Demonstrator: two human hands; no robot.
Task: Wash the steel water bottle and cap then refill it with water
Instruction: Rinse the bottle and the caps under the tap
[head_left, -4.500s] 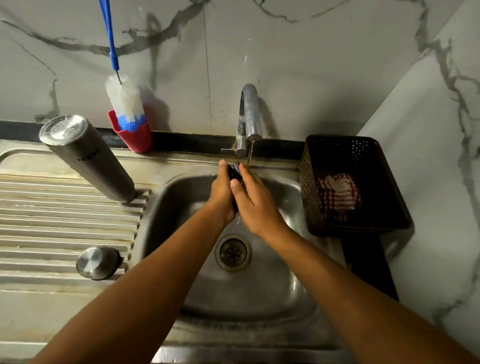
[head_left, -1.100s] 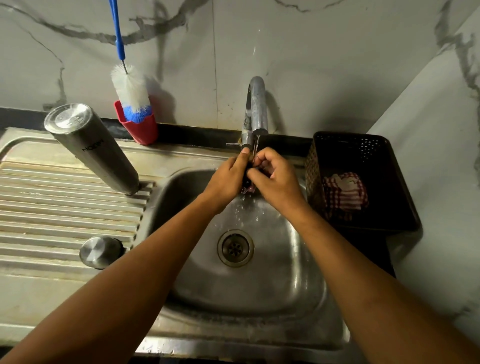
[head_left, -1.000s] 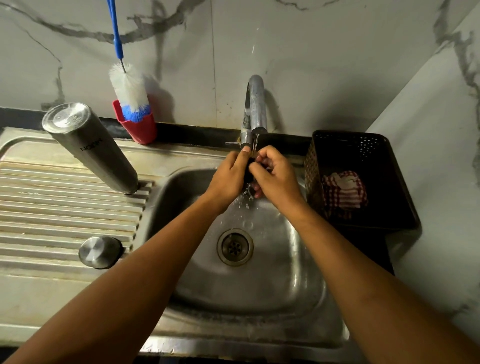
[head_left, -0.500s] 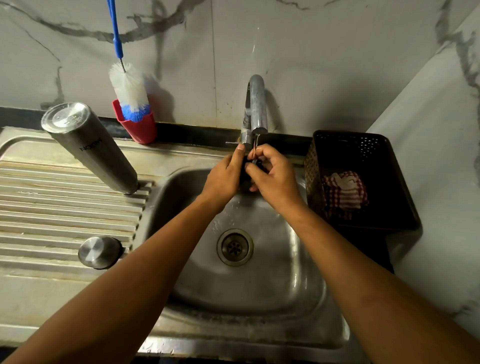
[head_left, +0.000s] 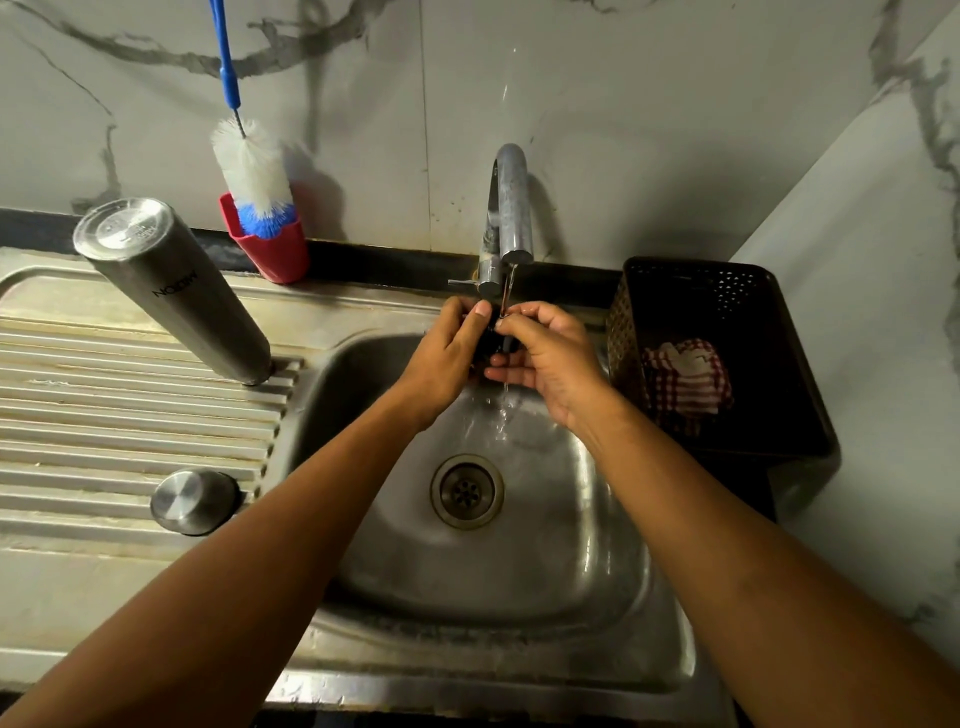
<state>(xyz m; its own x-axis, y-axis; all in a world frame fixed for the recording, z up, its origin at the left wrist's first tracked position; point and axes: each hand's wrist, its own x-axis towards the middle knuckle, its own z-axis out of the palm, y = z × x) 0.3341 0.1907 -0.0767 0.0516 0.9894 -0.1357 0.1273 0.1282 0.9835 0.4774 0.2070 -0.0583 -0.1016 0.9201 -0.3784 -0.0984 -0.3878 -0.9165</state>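
Under steel tap (head_left: 511, 208), hands rub dark part (small)

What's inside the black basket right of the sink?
The black basket holds a red-and-white checked cloth bunched on its floor. Anything beneath the cloth is covered; nothing else shows in there.

steel bottle (head_left: 174, 291) — "MILTON", upside down

The space under the tap (head_left: 510, 208) is taken up by the left hand (head_left: 447, 358) and right hand (head_left: 550, 358). The sink (head_left: 519, 571) basin around the drain (head_left: 466, 491) is left open. The draining board (head_left: 104, 415) is obstructed by the inverted steel bottle (head_left: 176, 291) and a steel cap (head_left: 193, 500); the right side is blocked by the black basket (head_left: 769, 322).
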